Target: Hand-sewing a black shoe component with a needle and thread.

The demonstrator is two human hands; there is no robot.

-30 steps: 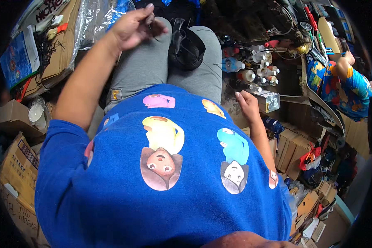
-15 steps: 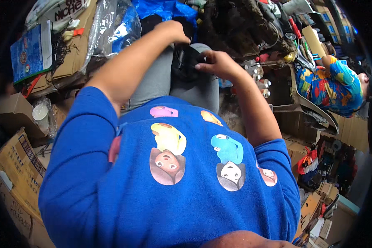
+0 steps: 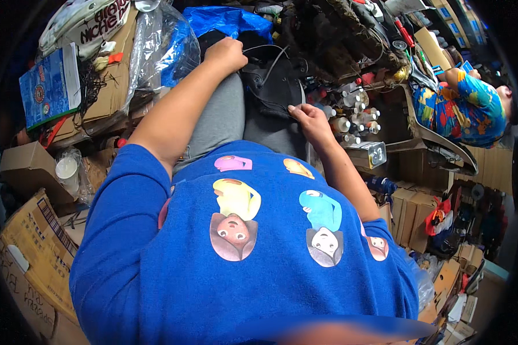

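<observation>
Across my lap, over grey trousers point(image 3: 213, 123), lies a black piece that looks like a shoe upper point(image 3: 276, 86). My right hand point(image 3: 312, 121) is closed on its near right edge, thumb and fingers pinching it. To the far left of the piece, my left hand point(image 3: 225, 55) is closed, its knuckles up. A thin grey cord point(image 3: 265, 46) runs from beside that hand in a loop toward the black piece; the grip itself is partly hidden by the fingers.
Small bottles point(image 3: 357, 112) crowd the right of my knees. A blue plastic bag point(image 3: 230, 20) lies beyond my left hand. At left, a blue book point(image 3: 50, 86) rests on cardboard point(image 3: 112, 75). A person in a colourful shirt point(image 3: 460, 115) is at far right.
The black piece has opened out and its loop of cord now shows. My left hand has shifted slightly left; my right hand has moved nearer me and pinches the piece's edge.
</observation>
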